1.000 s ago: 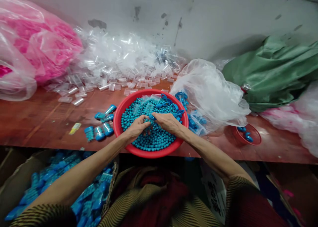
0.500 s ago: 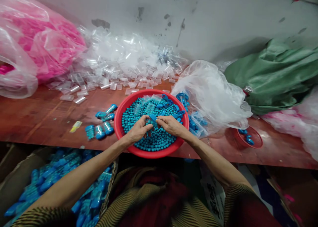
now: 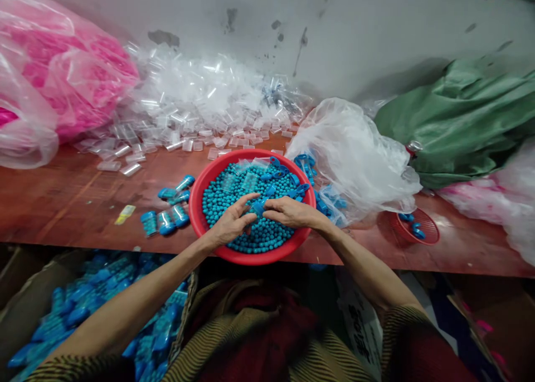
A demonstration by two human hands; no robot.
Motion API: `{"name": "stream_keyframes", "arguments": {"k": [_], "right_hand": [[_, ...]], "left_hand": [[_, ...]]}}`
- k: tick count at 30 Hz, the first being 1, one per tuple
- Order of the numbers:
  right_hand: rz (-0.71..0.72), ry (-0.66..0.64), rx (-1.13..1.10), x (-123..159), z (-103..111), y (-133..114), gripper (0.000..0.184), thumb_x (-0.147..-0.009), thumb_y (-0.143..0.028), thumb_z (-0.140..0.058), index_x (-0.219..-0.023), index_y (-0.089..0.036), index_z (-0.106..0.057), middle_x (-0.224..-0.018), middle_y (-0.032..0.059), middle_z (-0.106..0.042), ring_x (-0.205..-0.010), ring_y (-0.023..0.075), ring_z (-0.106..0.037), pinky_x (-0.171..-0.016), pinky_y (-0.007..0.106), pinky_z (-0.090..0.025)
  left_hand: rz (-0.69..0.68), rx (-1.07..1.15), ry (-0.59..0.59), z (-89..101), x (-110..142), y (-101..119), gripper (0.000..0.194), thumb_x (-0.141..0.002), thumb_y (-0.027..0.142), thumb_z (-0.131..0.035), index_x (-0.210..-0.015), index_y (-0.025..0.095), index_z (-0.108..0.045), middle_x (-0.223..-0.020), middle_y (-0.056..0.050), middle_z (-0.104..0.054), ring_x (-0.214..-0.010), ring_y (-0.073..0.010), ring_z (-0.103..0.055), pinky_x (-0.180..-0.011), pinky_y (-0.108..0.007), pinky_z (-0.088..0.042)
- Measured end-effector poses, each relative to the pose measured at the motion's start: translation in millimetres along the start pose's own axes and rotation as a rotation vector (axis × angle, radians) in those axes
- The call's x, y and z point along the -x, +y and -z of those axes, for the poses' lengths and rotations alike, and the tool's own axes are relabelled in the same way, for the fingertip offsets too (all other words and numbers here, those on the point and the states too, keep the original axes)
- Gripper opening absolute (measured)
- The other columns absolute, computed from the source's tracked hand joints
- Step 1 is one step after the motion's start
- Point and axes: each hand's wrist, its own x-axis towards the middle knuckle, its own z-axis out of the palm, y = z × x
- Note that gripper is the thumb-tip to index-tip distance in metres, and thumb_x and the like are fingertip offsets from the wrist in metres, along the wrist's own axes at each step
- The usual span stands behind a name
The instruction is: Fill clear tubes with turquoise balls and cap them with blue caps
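Observation:
My right hand (image 3: 287, 212) pinches a small blue-capped plastic container (image 3: 258, 207) above the middle of a red basin (image 3: 194, 214). Across from it, my left hand (image 3: 230, 221) has its fingers and thumb apart, close to the container's left side; whether a fingertip touches it is hard to tell. Turquoise beads (image 3: 219, 195) fill the basin beneath both hands. Clear plastic tubes (image 3: 251, 180) and several blue caps (image 3: 298, 191) lie on the beads toward the back and right.
Filled containers (image 3: 166, 222) lie left of the basin. Behind are a heap of clear tubes (image 3: 167, 128) and a pink bag (image 3: 71, 75). To the right are a white plastic bag (image 3: 355, 159), a green cloth (image 3: 463, 120) and a red basket (image 3: 430, 234). A box of filled containers (image 3: 83, 298) stands below.
My left hand's fingers have spread away from the blue-capped container, which has dropped slightly. My right hand still grips it. The whole view has shifted a little.

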Motion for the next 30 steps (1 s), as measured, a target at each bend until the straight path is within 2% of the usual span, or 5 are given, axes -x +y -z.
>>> {"name": "stream_keyframes", "arguments": {"k": [9,14,19,25,30], "right_hand": [[0.055,0.018,0.030,-5.2,-8.0,-1.5,0.025,-0.085,-0.020,-0.047,-0.061,-0.018,-0.046,-0.053,-0.0051,-0.038,-0.052,0.0087,-0.037,-0.053,0.025,-0.024],[-0.095,0.032,-0.508,-1.5,-9.6,6.1,0.017,-0.085,-0.033,-0.049,-0.084,-0.018,-0.054,-0.055,-0.0078,-0.040,-0.044,0.0066,-0.037,-0.044,0.020,-0.031],[-0.201,0.154,-0.893,4.9,-8.3,10.6,0.034,-0.079,-0.030,-0.056,-0.110,-0.015,-0.051,-0.064,-0.0045,-0.053,-0.055,0.0099,-0.054,-0.052,0.024,-0.049],[-0.102,0.356,-0.270,-3.7,-21.2,0.9,0.044,-0.087,-0.024,-0.045,-0.129,-0.012,-0.048,-0.094,0.0092,-0.065,-0.086,0.0195,-0.063,-0.080,0.037,-0.051],[-0.039,0.260,0.055,-5.3,-37.9,-15.7,0.084,-0.081,-0.049,-0.057,-0.143,-0.006,-0.022,-0.133,0.0260,-0.045,-0.118,0.0344,-0.050,-0.091,0.049,-0.045]], "left_hand": [[-0.013,-0.110,0.110,-5.3,0.0,-2.1,0.026,-0.076,0.025,-0.057,-0.101,0.020,-0.053,-0.060,0.007,-0.043,-0.039,-0.0037,-0.037,-0.038,-0.018,-0.032],[0.021,0.016,0.084,-2.7,1.8,1.5,0.034,-0.077,0.035,-0.058,-0.106,0.022,-0.046,-0.061,0.007,-0.049,-0.037,-0.0059,-0.047,-0.034,-0.017,-0.032],[0.041,0.119,0.050,-1.1,2.7,6.4,0.041,-0.077,0.043,-0.059,-0.108,0.022,-0.041,-0.063,0.007,-0.052,-0.038,-0.0076,-0.052,-0.032,-0.015,-0.028],[0.046,0.008,0.127,-8.6,0.8,3.7,0.051,-0.077,0.041,-0.059,-0.119,0.020,-0.039,-0.063,0.008,-0.047,-0.037,-0.0074,-0.049,-0.034,-0.019,-0.033],[-0.035,0.053,0.183,-14.7,1.1,0.2,0.059,-0.078,0.039,-0.059,-0.129,0.019,-0.038,-0.057,0.008,-0.044,-0.041,-0.0054,-0.040,-0.040,-0.019,-0.028]]}}
